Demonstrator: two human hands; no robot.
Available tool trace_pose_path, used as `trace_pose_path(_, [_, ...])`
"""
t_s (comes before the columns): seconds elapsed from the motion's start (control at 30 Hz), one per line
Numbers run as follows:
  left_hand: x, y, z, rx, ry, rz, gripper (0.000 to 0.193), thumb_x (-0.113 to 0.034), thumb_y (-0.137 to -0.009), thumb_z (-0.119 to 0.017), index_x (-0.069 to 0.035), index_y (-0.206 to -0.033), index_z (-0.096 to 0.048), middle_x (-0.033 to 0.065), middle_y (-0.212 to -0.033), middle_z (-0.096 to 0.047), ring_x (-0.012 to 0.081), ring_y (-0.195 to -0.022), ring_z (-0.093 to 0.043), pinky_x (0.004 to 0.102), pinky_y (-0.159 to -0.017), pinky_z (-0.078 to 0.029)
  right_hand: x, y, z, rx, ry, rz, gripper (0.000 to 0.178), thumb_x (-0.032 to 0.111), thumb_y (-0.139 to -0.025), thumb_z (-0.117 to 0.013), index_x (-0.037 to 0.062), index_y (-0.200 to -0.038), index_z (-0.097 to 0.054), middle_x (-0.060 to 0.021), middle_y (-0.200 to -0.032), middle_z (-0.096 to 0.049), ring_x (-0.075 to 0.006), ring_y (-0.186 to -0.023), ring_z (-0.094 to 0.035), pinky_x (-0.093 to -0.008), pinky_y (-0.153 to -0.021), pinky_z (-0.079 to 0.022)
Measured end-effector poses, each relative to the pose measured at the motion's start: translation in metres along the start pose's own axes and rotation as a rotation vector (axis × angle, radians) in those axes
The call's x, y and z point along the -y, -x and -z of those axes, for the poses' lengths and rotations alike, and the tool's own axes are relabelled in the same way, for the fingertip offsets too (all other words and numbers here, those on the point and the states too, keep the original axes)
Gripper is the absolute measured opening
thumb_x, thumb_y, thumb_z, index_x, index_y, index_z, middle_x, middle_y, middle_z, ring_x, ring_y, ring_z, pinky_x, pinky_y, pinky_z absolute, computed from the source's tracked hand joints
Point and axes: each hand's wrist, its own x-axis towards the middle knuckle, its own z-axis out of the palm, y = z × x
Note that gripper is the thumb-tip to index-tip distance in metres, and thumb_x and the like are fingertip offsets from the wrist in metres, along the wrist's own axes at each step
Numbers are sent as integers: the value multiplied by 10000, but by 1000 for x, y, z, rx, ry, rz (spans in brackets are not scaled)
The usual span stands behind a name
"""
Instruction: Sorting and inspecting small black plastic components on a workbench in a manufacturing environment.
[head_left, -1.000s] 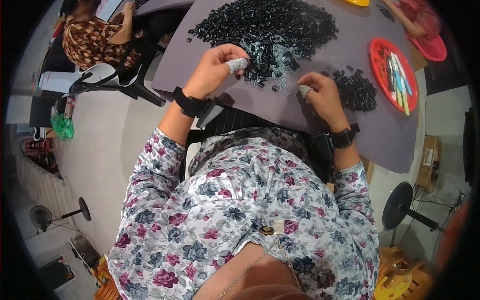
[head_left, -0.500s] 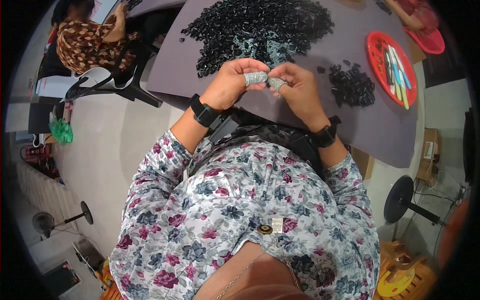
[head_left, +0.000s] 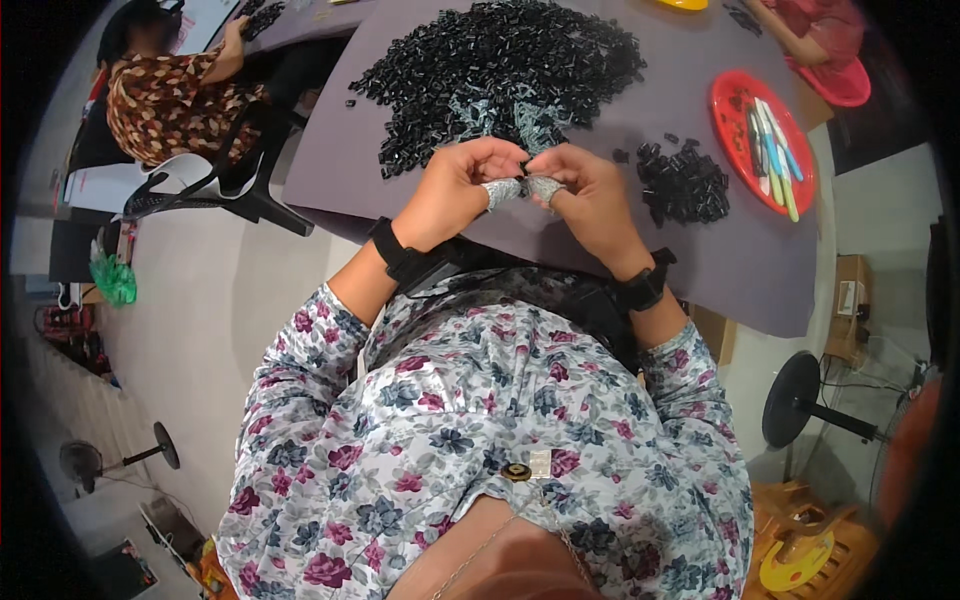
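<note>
My left hand [head_left: 468, 184] and my right hand [head_left: 578, 190] meet over the near side of the table, thumbs and fingertips pinched together. Between the fingertips is a small black piece [head_left: 524, 168], mostly hidden; both hands grip it. Grey speckled wrapping covers each thumb. Just beyond the hands spreads a large heap of small black pieces [head_left: 500, 60], with a greyish patch of pieces [head_left: 490, 112] at its near side. A smaller pile of black pieces [head_left: 684, 182] lies to the right of my right hand.
A red plate [head_left: 724, 100] with white, blue and green-handled tools stands at the right of the grey-covered table [head_left: 740, 270]. One person [head_left: 170, 110] sits at the far left by a black chair [head_left: 270, 170]; another person's arm [head_left: 800, 40] shows at the far right.
The view has shifted slightly, so the table and its things appear further left. My hands stay pinched together, and the black piece between the fingertips now shows more clearly.
</note>
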Motion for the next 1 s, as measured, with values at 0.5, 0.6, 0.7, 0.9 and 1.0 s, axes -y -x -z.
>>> trace_pose_path(0.5, [-23,14,-18,-11,-504,-142,646,140,-810,-641,-102,-1406,-577,66,-934,-676,160,-829,-642,283,-772,-526,-2,2,3,0,217,24,365,-60,-799,-619,18,-1146,-542,-25,-775,-618,-75,-685,-569,-255,-610,-450])
trace_pose_path(0.6, [-26,14,-22,18,-619,-208,726,156,-762,-611,-121,-1430,-546,117,-956,-688,272,-857,-665,345,-777,-538,-5,4,5,12,208,12,368,-58,-799,-620,15,-1151,-542,-25,-784,-620,-84,-693,-577,-269,-614,-467])
trace_pose_path(0.7, [-19,14,-22,41,-753,-351,744,136,-742,-597,-131,-1432,-522,144,-973,-690,377,-925,-670,447,-794,-555,-5,6,5,13,133,-54,379,-62,-798,-624,14,-1160,-542,-21,-791,-615,-87,-700,-587,-270,-617,-482])
trace_pose_path(0.9, [-17,14,-25,109,-901,-470,699,111,-764,-583,-128,-1418,-525,163,-955,-675,373,-912,-664,463,-784,-550,-5,7,8,38,26,-160,400,-95,-782,-606,21,-1160,-547,0,-807,-600,-75,-708,-591,-248,-606,-483])
trace_pose_path(1.0, [-11,15,-26,119,-910,-495,672,115,-763,-575,-116,-1394,-544,164,-969,-679,369,-917,-665,457,-787,-551,-3,7,9,75,-1,-224,475,-114,-764,-562,55,-1207,-527,-11,-857,-607,-84,-708,-610,-237,-588,-487])
